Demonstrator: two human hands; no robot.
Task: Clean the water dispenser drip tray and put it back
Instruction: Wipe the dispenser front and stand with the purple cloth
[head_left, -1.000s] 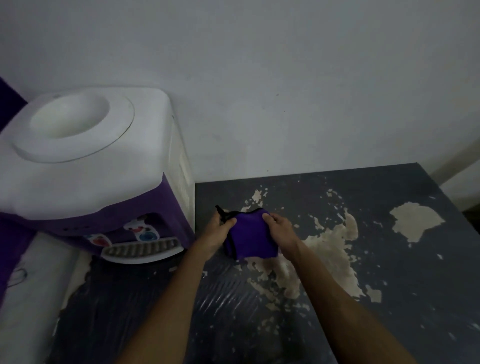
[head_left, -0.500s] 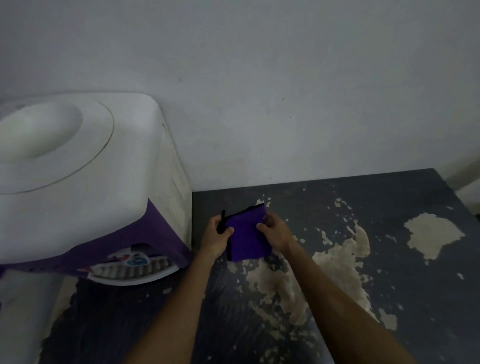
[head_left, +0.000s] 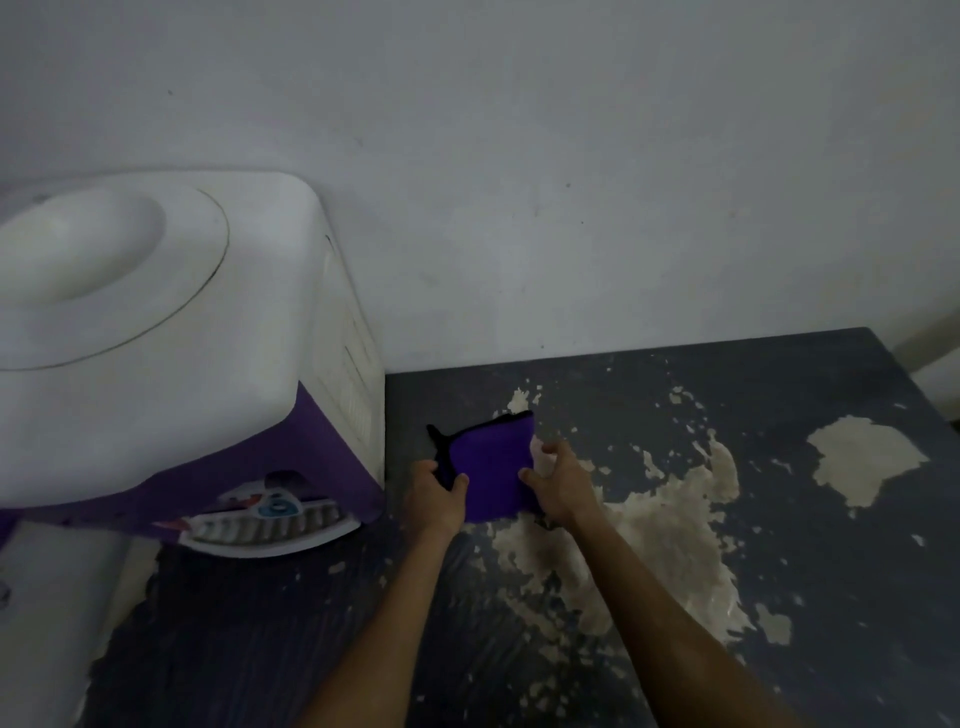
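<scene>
both hands hold a purple cloth over the worn dark table, beside the dispenser.

at the table's left edge stands the white and purple water dispenser (head_left: 171, 364), its round top recess with nothing in it; the white slotted drip tray (head_left: 270, 532) sits seated at its base under the taps, contents too blurred to tell. just right, the left hand (head_left: 435, 500) pinches the black-edged purple cloth (head_left: 491, 467) at its left side, and the right hand (head_left: 558, 488) curls closed around its right side, above the peeling table (head_left: 779, 597).
</scene>
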